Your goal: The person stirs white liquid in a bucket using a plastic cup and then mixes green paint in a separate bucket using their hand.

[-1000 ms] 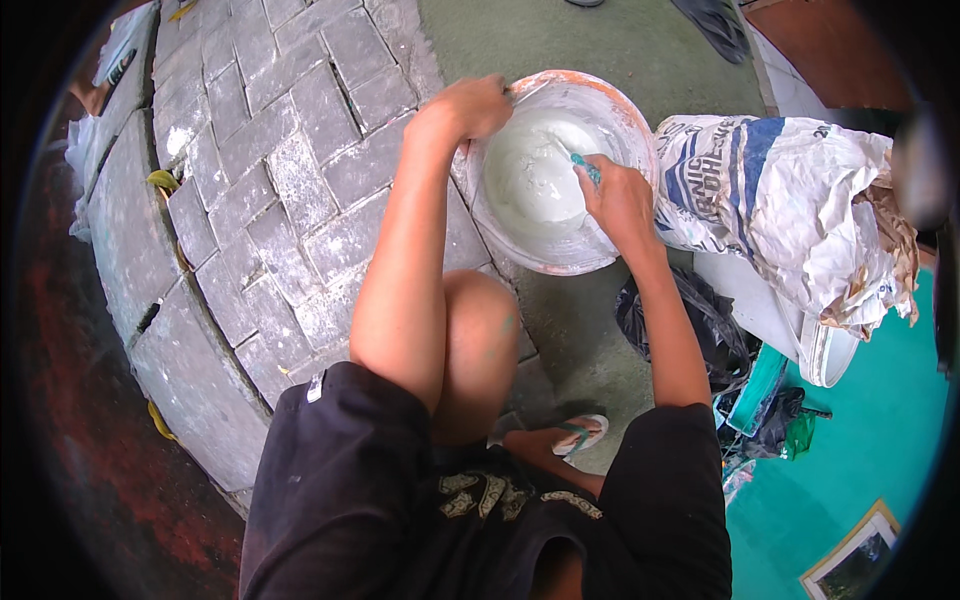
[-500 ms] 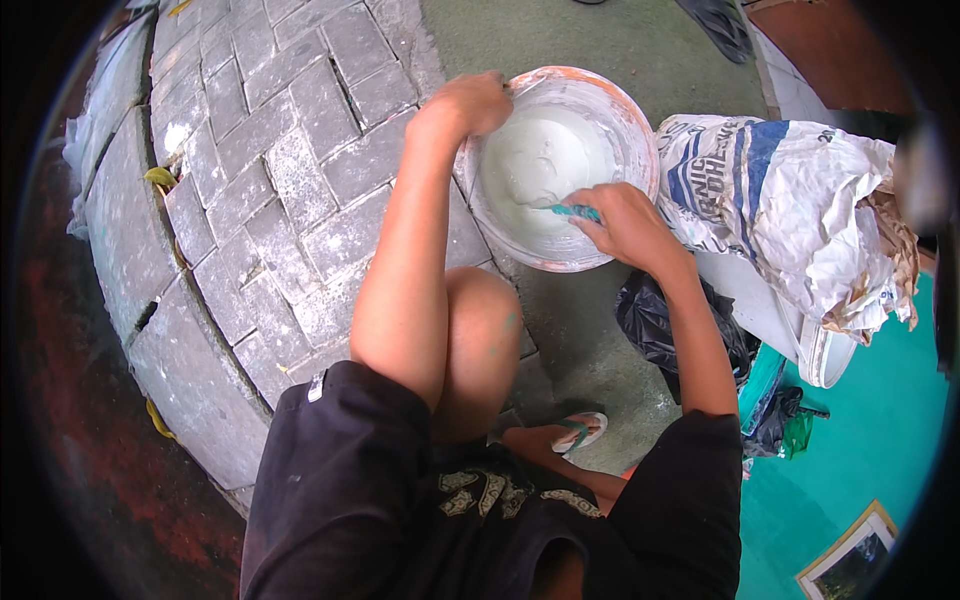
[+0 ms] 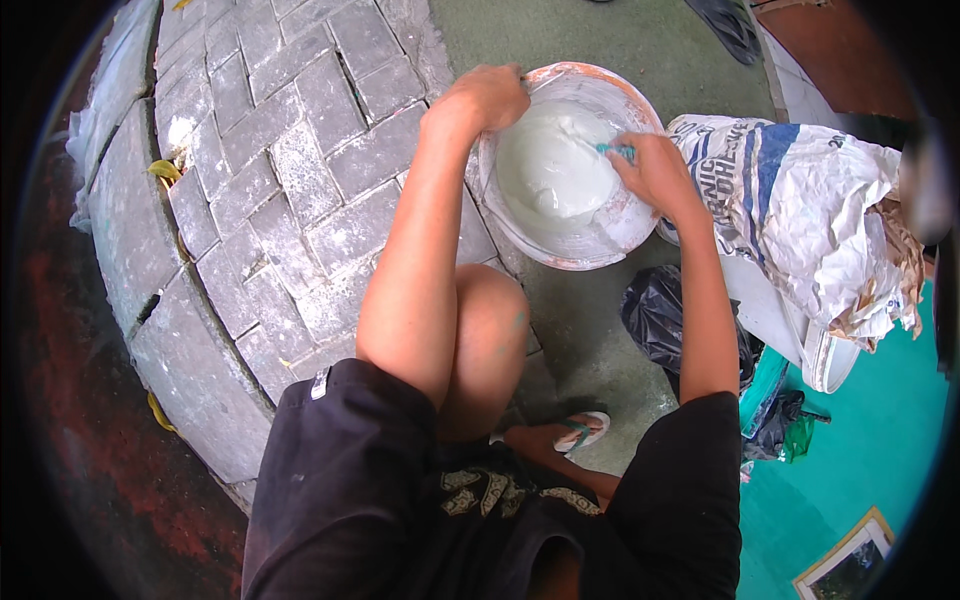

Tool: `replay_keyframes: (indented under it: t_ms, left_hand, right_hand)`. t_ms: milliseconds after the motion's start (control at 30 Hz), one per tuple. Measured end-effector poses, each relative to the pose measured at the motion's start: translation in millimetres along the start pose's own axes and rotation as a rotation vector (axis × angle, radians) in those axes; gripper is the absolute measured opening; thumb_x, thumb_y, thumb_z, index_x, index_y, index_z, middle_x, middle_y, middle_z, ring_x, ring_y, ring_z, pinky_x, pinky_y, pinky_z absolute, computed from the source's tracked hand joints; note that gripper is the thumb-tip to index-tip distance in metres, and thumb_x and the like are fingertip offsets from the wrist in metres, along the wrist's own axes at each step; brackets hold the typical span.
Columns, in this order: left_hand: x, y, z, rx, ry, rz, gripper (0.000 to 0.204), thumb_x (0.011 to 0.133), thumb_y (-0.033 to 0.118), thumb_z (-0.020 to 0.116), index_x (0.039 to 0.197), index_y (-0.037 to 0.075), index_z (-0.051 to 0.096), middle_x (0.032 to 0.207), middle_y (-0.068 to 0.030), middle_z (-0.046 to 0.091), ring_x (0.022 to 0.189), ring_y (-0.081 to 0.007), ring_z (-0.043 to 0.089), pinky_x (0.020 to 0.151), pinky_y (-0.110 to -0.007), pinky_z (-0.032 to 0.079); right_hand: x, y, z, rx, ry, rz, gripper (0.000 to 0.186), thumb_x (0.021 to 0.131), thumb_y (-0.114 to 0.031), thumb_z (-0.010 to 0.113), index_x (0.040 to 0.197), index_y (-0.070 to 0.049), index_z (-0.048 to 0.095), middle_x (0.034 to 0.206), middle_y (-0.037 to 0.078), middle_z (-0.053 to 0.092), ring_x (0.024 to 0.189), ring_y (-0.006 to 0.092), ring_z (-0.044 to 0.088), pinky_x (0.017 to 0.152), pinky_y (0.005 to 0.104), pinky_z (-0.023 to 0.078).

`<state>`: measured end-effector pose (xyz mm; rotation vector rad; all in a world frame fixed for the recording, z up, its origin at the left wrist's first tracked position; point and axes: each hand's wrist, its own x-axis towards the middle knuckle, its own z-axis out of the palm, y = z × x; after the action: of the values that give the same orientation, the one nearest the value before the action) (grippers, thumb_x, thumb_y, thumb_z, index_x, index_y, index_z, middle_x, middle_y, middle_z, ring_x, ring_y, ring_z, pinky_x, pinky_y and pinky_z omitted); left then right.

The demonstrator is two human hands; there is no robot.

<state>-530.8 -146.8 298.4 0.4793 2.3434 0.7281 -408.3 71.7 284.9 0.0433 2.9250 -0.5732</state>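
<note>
A bucket [image 3: 550, 255] with an orange-stained rim holds a creamy white mixture [image 3: 545, 185]. My left hand [image 3: 482, 100] is closed on the bucket's upper left rim. My right hand [image 3: 652, 172] grips the teal handle of a tool [image 3: 614, 151] over the bucket's right side; the tool's far end is partly hidden in the mixture. A crumpled white-and-blue paper sack [image 3: 810, 225] lies immediately right of the bucket.
Grey pavers [image 3: 275, 185] cover the left. A black plastic bag [image 3: 650, 320], a white container [image 3: 830, 365] and a green bundle [image 3: 795, 440] are at right, near a teal surface [image 3: 840, 470] and framed picture [image 3: 840, 570]. Dark sandals [image 3: 720, 30] lie beyond the bucket.
My right hand with the tool moved down, then up and rightward to the bucket's right side. My left hand still grips the rim and sits slightly further right in view.
</note>
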Motion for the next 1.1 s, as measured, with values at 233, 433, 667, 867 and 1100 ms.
replay_keyframes:
  t_ms: [233, 433, 667, 867, 1100]
  left_hand:
    - [4, -7, 6, 0.000, 0.040, -0.021, 0.042, 0.088, 0.014, 0.044, 0.125, 0.001, 0.060, 0.124, -0.0249, 0.061, 0.117, -0.0382, 0.058, 0.099, -0.045, 0.046]
    - [6, -1, 5, 0.027, 0.038, -0.023, 0.043, 0.089, 0.015, 0.043, 0.127, 0.002, 0.059, 0.127, -0.0233, 0.061, 0.120, -0.0372, 0.057, 0.101, -0.045, 0.045]
    - [-2, 4, 0, 0.050, 0.009, -0.025, 0.044, 0.088, 0.014, 0.043, 0.126, 0.002, 0.059, 0.127, -0.0231, 0.061, 0.120, -0.0370, 0.057, 0.101, -0.045, 0.045]
    - [4, -6, 6, 0.020, 0.073, -0.013, 0.044, 0.087, 0.013, 0.043, 0.126, 0.004, 0.061, 0.125, -0.0226, 0.062, 0.118, -0.0370, 0.058, 0.100, -0.045, 0.046]
    - [13, -25, 9, 0.001, 0.057, -0.089, 0.045, 0.088, 0.013, 0.043, 0.130, 0.008, 0.059, 0.129, -0.0193, 0.060, 0.120, -0.0355, 0.058, 0.101, -0.044, 0.045]
  right_hand:
    - [-52, -27, 23, 0.225, -0.142, 0.044, 0.026, 0.086, -0.022, 0.070, 0.098, 0.000, 0.073, 0.052, 0.015, 0.048, 0.049, 0.0235, 0.046, 0.053, 0.0392, 0.040]
    - [-27, -23, 26, 0.242, -0.015, 0.041, 0.026, 0.086, -0.022, 0.070, 0.099, 0.000, 0.072, 0.050, 0.015, 0.050, 0.047, 0.0263, 0.051, 0.052, 0.0386, 0.042]
    - [-24, -22, 38, 0.164, 0.217, 0.025, 0.026, 0.087, -0.021, 0.069, 0.102, 0.000, 0.070, 0.066, 0.022, 0.063, 0.062, 0.0363, 0.064, 0.060, 0.0423, 0.050]
    - [-21, -36, 57, 0.133, 0.124, 0.071, 0.025, 0.088, -0.017, 0.067, 0.104, 0.002, 0.068, 0.082, 0.026, 0.066, 0.077, 0.0435, 0.064, 0.069, 0.0471, 0.051]
    - [-58, -32, 47, 0.167, -0.066, -0.156, 0.025, 0.086, -0.014, 0.069, 0.105, 0.002, 0.069, 0.083, 0.025, 0.067, 0.070, 0.0383, 0.066, 0.066, 0.0421, 0.051]
